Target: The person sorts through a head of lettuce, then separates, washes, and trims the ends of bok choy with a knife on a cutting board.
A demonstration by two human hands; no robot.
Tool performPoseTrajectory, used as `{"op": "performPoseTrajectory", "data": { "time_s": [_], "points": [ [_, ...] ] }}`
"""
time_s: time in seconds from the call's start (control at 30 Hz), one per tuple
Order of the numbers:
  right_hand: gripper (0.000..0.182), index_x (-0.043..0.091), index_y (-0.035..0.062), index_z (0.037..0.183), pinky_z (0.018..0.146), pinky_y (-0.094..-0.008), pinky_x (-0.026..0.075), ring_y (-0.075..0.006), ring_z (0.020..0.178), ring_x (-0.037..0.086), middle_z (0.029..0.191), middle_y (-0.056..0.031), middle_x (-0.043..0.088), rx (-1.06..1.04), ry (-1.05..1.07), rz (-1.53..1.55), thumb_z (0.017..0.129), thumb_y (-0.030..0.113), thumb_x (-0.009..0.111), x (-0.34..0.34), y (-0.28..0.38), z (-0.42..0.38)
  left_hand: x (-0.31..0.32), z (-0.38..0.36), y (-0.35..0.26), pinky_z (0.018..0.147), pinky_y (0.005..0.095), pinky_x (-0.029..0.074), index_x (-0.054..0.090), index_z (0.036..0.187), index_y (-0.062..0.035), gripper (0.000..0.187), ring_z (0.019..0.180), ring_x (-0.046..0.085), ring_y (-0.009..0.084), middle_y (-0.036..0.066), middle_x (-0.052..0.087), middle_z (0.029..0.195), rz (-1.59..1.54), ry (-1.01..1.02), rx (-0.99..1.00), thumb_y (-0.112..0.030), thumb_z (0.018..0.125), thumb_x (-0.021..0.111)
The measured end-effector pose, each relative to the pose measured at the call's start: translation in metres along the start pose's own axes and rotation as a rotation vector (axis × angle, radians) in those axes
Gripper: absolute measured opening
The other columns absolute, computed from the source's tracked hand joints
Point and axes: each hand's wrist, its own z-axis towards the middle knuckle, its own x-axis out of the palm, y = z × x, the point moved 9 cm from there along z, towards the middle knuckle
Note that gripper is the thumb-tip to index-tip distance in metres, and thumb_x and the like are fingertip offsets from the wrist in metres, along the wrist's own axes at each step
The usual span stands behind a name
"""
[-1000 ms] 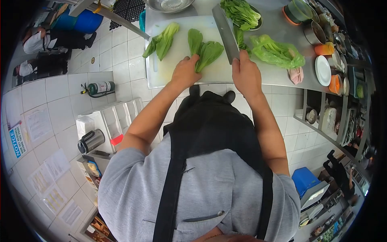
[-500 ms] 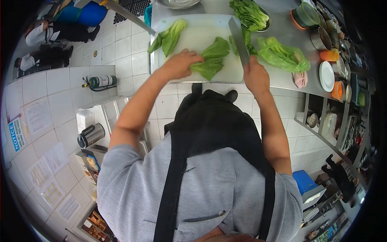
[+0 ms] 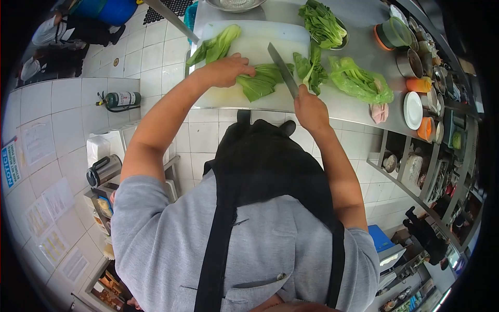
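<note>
On the white cutting board (image 3: 265, 31), my left hand (image 3: 228, 71) is closed over the left end of a bunch of leafy greens (image 3: 260, 82) that look like bok choy. The leaves spread to the right of my fingers. My right hand (image 3: 311, 109) grips a large kitchen knife (image 3: 283, 70) by its handle, which is hidden in the fist. Its blade slants up and left, right at the leaf tips. Another bunch of greens (image 3: 221, 46) lies at the board's left edge, and more leaves with pale stems (image 3: 312, 70) lie to the right of the knife.
A bowl of greens (image 3: 322, 26) stands behind the board's right corner. Right of the board are greens in a green plastic bag (image 3: 358, 80), a pink cloth (image 3: 379, 113), a white plate (image 3: 413, 111) and several containers. A metal bowl (image 3: 236, 4) sits at the back.
The knife in my right hand has moved left to the leaf tips. My left hand stays on the greens, whose leaves now lie lower and flatter. The whole view has shifted slightly.
</note>
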Motion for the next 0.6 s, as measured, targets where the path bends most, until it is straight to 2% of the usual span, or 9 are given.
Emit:
{"op": "performPoseTrajectory", "data": {
  "time_s": [0.17,0.23,0.3,0.33,0.4,0.43,0.47,0.53,0.6],
  "points": [
    [0.025,0.058,-0.0002,0.122,0.084,-0.0655,0.06,-0.0521,0.089,0.077,0.092,-0.0301,0.078,0.033,-0.003,-0.016,0.108,0.02,0.06,-0.014,-0.021,-0.01,-0.022,-0.02,-0.001,0.107,0.0481,0.055,0.072,0.137,-0.0155,0.065,0.128,0.058,0.037,0.011,0.065,0.122,0.012,-0.039,-0.031,0.016,0.081,0.06],
    [0.024,0.059,0.0007,0.121,0.085,-0.0661,0.06,-0.0527,0.089,0.077,0.093,-0.0308,0.078,0.134,-0.042,0.001,0.108,0.021,0.059,-0.02,-0.03,-0.018,-0.035,-0.028,-0.005,0.106,0.0474,0.056,0.072,0.138,-0.0166,0.065,0.13,0.059,0.0374,0.011,0.065,0.123,0.012,-0.061,-0.044,0.015,0.082,0.061],
    [0.024,0.059,0.0005,0.12,0.085,-0.0666,0.059,-0.0534,0.089,0.076,0.093,-0.0313,0.078,0.165,-0.065,0.053,0.109,0.021,0.059,-0.024,-0.028,-0.025,-0.064,-0.039,-0.007,0.106,0.0476,0.056,0.07,0.143,-0.0151,0.063,0.129,0.063,0.0401,0.015,0.066,0.128,-0.076,-0.306,-0.088,0.007,0.084,0.067],
    [0.024,0.059,0.0002,0.12,0.084,-0.067,0.059,-0.054,0.089,0.076,0.093,-0.0319,0.077,0.194,-0.082,0.102,0.109,0.022,0.059,-0.025,-0.028,-0.029,-0.062,-0.038,-0.013,0.106,0.0476,0.056,0.07,0.143,-0.0151,0.063,0.129,0.063,0.0401,0.015,0.066,0.128,-0.075,-0.302,-0.089,0.007,0.084,0.067],
    [0.028,0.058,-0.0004,0.126,0.084,-0.0675,0.058,-0.056,0.09,0.075,0.094,-0.0333,0.077,0.143,-0.069,0.143,0.11,0.022,0.058,-0.006,-0.036,-0.033,-0.08,-0.033,-0.017,0.106,0.0486,0.057,0.068,0.146,-0.0123,0.063,0.124,0.067,0.043,0.019,0.067,0.135,-0.333,-0.588,-0.159,-0.005,0.084,0.076],
    [0.032,0.058,-0.001,0.132,0.083,-0.0679,0.057,-0.0579,0.091,0.074,0.095,-0.0347,0.076,0.093,-0.055,0.177,0.11,0.022,0.057,0.001,-0.037,-0.034,-0.075,-0.026,-0.021,0.105,0.0485,0.057,0.066,0.147,-0.0066,0.064,0.119,0.069,0.0431,0.021,0.069,0.137,-0.344,-0.664,-0.162,-0.016,0.086,0.082],
    [0.032,0.058,-0.001,0.132,0.083,-0.0679,0.057,-0.0579,0.091,0.074,0.095,-0.0347,0.076,0.097,-0.06,0.181,0.11,0.022,0.057,0.002,-0.038,-0.035,-0.062,-0.012,-0.032,0.105,0.0485,0.057,0.066,0.147,-0.0066,0.064,0.119,0.069,0.0431,0.021,0.069,0.137,-0.34,-0.66,-0.157,-0.016,0.086,0.082],
    [0.032,0.056,-0.002,0.132,0.085,-0.0683,0.056,-0.0586,0.094,0.073,0.096,-0.0358,0.076,0.196,-0.022,0.192,0.111,0.022,0.056,0.007,-0.048,-0.039,-0.025,0.004,-0.023,0.108,0.0489,0.057,0.063,0.15,-0.004,0.067,0.122,0.069,0.0444,0.022,0.066,0.142,-0.677,-0.732,-0.406,-0.021,0.089,0.084],
    [0.028,0.056,-0.0011,0.127,0.085,-0.0688,0.057,-0.0578,0.092,0.074,0.095,-0.0355,0.076,0.214,-0.063,0.246,0.111,0.023,0.055,0.003,-0.042,-0.045,0.01,0.015,-0.027,0.11,0.0487,0.057,0.062,0.151,-0.0039,0.07,0.124,0.068,0.0451,0.023,0.064,0.145,-0.546,-0.67,-0.436,-0.023,0.089,0.086]
  ]
}}
